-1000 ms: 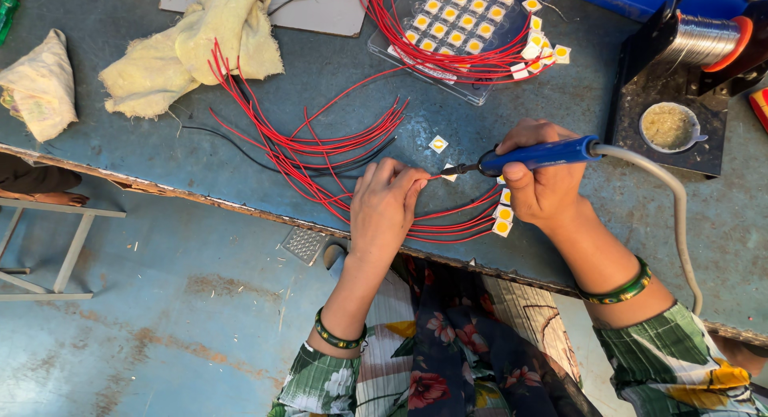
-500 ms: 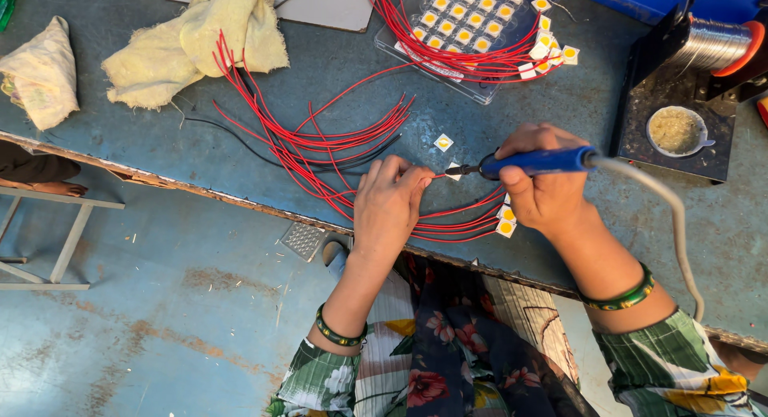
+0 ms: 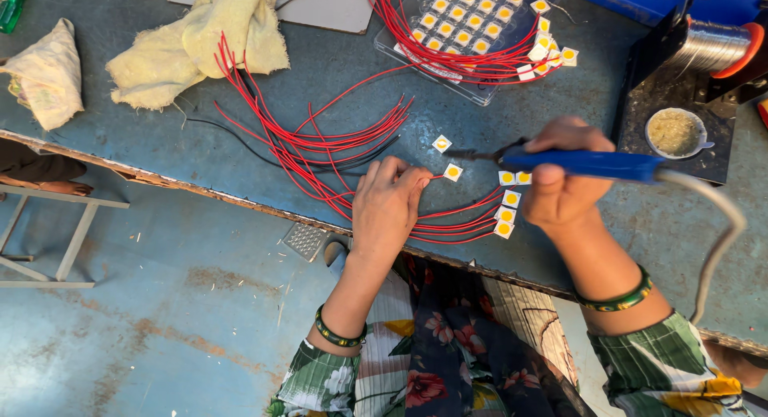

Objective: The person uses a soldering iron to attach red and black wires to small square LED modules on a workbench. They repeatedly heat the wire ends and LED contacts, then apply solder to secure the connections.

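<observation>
Soldering step, by the look of it: left hand (image 3: 388, 205) pinches a red wire (image 3: 436, 177) against a small square LED chip (image 3: 453, 172) on the blue bench (image 3: 160, 145), fingers closed narrow on the lead. Right hand (image 3: 560, 185) wraps a blue-handled soldering iron (image 3: 576, 162), tip pointing at 9 o'clock and hovering just beside the chip, not clearly touching. Next move likely needs the tip brought down on the pad with the wire kept steady. The chip is white with a yellow centre; a loose one (image 3: 442, 143) sits at its 11 o'clock, finished wired ones (image 3: 506, 213) at its 4 o'clock. Solder spool (image 3: 708, 49) and flux tin (image 3: 676, 133) lie toward 2 o'clock.
</observation>
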